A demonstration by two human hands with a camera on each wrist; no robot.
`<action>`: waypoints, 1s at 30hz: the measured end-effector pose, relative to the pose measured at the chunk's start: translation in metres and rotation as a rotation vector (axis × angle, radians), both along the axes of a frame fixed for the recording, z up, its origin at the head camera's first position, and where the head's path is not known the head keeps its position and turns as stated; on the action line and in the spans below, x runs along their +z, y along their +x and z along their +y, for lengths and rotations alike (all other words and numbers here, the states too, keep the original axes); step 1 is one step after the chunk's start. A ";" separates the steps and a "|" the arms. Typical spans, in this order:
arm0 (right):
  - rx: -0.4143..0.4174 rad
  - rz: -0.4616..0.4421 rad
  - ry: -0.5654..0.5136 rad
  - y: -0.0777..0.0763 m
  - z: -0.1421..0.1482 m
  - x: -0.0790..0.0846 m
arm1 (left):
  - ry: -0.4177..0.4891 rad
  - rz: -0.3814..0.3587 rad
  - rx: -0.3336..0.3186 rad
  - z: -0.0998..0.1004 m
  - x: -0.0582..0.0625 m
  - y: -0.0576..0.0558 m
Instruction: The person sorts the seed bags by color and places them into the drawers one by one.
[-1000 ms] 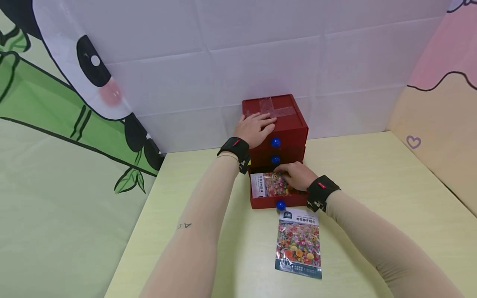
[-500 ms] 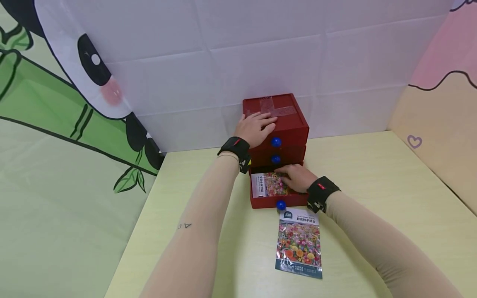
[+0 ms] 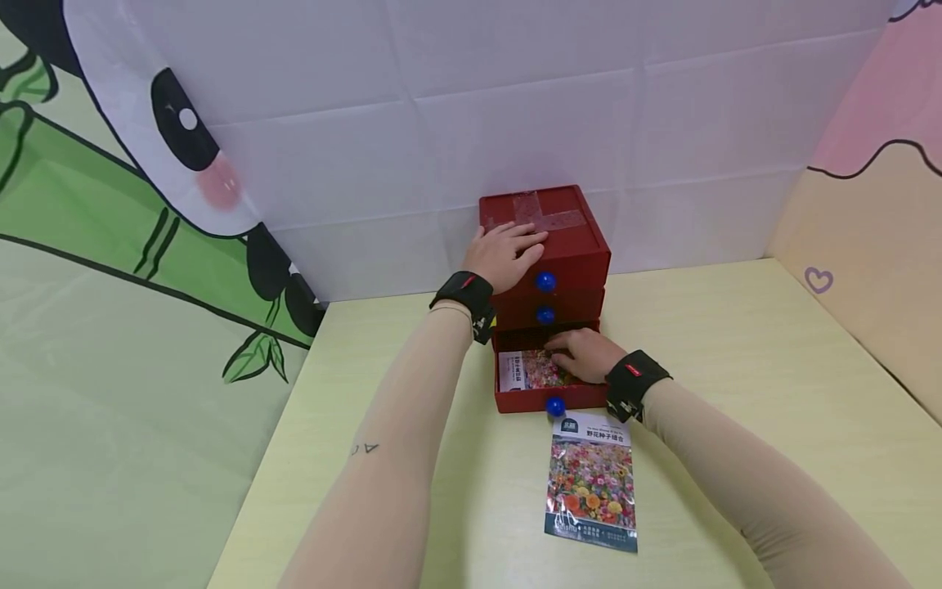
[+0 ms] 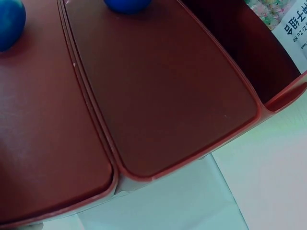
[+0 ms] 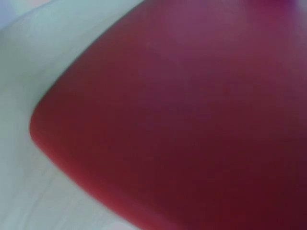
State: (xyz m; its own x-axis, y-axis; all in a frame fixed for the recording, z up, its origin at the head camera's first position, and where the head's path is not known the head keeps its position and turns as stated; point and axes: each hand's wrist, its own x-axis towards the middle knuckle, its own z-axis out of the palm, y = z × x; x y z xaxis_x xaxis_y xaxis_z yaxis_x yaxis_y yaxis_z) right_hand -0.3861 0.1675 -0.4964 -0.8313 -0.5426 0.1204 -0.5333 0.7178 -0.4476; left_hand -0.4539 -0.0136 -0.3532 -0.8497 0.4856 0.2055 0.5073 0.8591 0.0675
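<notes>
My left hand [image 3: 502,258] rests on the top of a small red drawer cabinet [image 3: 562,241], its fingers extended across clear tape. The bottom drawer [image 3: 526,400] is pulled out, and a wildflower seed packet [image 3: 513,371] lies sideways inside. My right hand [image 3: 591,355] reaches into that drawer from the right with relaxed fingers touching the packet, covering the packet's right part. In the left wrist view, the white end of the packet [image 4: 293,36] shows in the drawer; the right wrist view holds only the drawer's red front [image 5: 158,124], no fingers.
A second seed packet [image 3: 591,483] lies flat on the pale wooden table [image 3: 706,343], just in front of the open drawer. Blue round knobs [image 3: 545,281] stick out from the drawer fronts. A printed cloth backdrop [image 3: 412,164] stands behind the cabinet.
The packet in the drawer has shifted slightly toward the drawer's front and sits lower. My right hand has moved slightly with it, while the left hand has stayed on the cabinet.
</notes>
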 end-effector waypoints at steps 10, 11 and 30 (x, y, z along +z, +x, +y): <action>0.003 0.013 -0.006 -0.001 -0.001 -0.003 | 0.006 -0.003 -0.001 -0.001 0.001 0.002; 0.005 0.015 -0.010 -0.001 -0.001 -0.003 | 0.007 -0.005 -0.001 -0.001 0.001 0.002; 0.117 0.112 -0.144 0.042 0.034 0.010 | -0.001 -0.007 0.011 0.001 -0.001 0.000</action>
State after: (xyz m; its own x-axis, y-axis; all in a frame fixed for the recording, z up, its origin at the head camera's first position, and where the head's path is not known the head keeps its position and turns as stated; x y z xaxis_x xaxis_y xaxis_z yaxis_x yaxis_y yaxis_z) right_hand -0.3445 0.2012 -0.4862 -0.7404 -0.6056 0.2916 -0.6617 0.5808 -0.4741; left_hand -0.4538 -0.0121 -0.3537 -0.8566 0.4761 0.1989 0.4971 0.8648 0.0707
